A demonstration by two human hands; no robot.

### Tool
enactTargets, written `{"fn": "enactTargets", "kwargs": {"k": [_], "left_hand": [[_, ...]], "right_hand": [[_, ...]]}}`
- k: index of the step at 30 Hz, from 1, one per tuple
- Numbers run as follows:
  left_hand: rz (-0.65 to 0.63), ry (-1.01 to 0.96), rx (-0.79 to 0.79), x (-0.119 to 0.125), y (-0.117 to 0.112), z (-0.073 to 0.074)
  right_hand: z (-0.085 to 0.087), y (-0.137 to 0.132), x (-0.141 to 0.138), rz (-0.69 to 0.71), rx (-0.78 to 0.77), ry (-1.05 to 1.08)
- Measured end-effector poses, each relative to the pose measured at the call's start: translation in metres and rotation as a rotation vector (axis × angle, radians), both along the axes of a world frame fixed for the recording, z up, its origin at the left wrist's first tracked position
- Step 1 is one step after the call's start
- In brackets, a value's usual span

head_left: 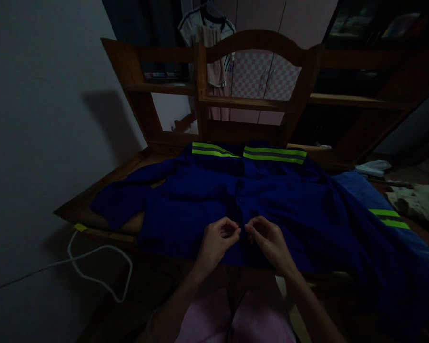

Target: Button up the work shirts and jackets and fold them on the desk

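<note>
A dark blue work jacket [196, 200] with yellow-green and grey reflective strips is spread face up on the wooden desk, its collar end away from me. Its buttoned front runs down the middle, and one button [240, 199] shows faintly above my hands. My left hand [219, 238] is closed in a pinch at the left side of the front edge. Just across from it, my right hand [268, 238] pinches at the right side of the same opening. The fingertips are close together but apart. Dim light hides how much cloth lies between them.
Behind the jacket stands a wooden shelf frame [257, 102]. A white cable [100, 247] hangs at the left by a yellow tag [80, 227]. At the right lie blue cloth [357, 188] and a pale cloth [420, 202]. The right sleeve drapes over the front edge.
</note>
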State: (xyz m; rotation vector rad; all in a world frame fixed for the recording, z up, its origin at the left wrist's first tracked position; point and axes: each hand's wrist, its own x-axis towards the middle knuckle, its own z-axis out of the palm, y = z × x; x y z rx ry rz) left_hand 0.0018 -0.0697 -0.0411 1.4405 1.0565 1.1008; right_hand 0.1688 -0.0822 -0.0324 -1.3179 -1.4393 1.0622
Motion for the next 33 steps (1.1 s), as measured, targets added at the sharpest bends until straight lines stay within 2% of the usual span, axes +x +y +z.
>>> {"fn": "enactTargets", "kwargs": {"k": [12,17,29,33], "left_hand": [[-0.026,-0.046,0.067,0.0032,0.0015,0.0011],[-0.046,-0.055,0.02,0.0022,0.0025,0.0017],[0.056,0.105,0.156,0.0032,-0.0022,0.0035],[-0.004,0.057,0.119,0.0021,0.0008,0.0047]], "right_hand": [[0.0014,0.0048,0.0008,0.028,-0.049,0.055],[0.0045,0.0078,0.0006,0.04,-0.07,0.114],[-0.0013,0.0058,0.0006,0.042,-0.044,0.076],[-0.0034,0.0065,0.0012,0.031,-0.034,0.056]]}}
